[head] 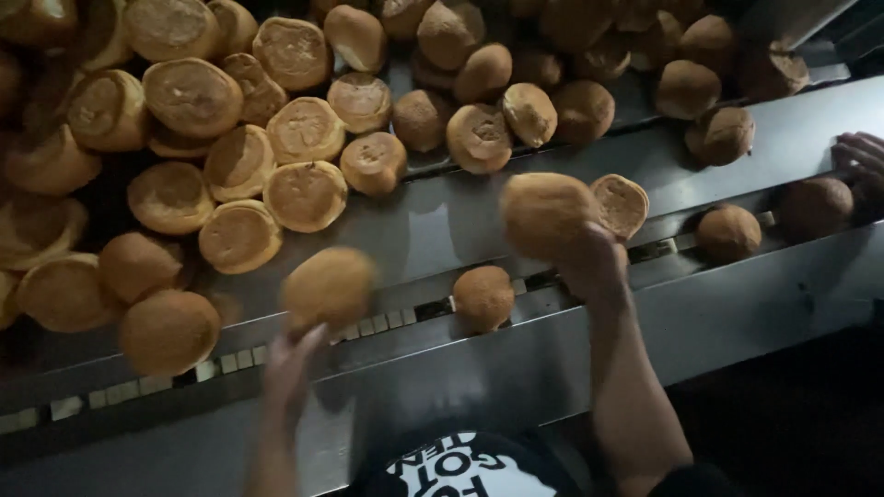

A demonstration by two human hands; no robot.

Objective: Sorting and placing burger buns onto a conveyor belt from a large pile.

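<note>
Both hands are busy over a narrow slotted track [387, 320] that runs slantwise through a sloping steel chute [442, 221]; I take that track as the marker for everything else.

The left hand [293, 364] reaches up from below the track, and its grip is clamped from underneath on a round golden bun [329, 287] that sits just above the track line; this bun is blurred, so the exact finger placement cannot be made out. The right hand [594, 262] is raised over the track further along, its grip closed around the lower side of a second bun [545, 213], held clear of the steel. Just behind that one a third bun [622, 204] lies face up on the chute.

On the track itself, between the two hands, one lone bun [483, 296] rests; two more, a nearer bun [727, 232] and a far bun [815, 207], sit along the track toward its upper end. There another person's fingers [861, 156] lie at the edge of the picture, beside the far bun.

Above the track, a big heap of buns [239, 138] covers the upper slope, many flat side up.

The buns look light, soft and easily dented, with a dry crust that should not slip; a wide, gentle hold around the sides or cupped under the base would probably suit them better than a pinch on the dome
</note>
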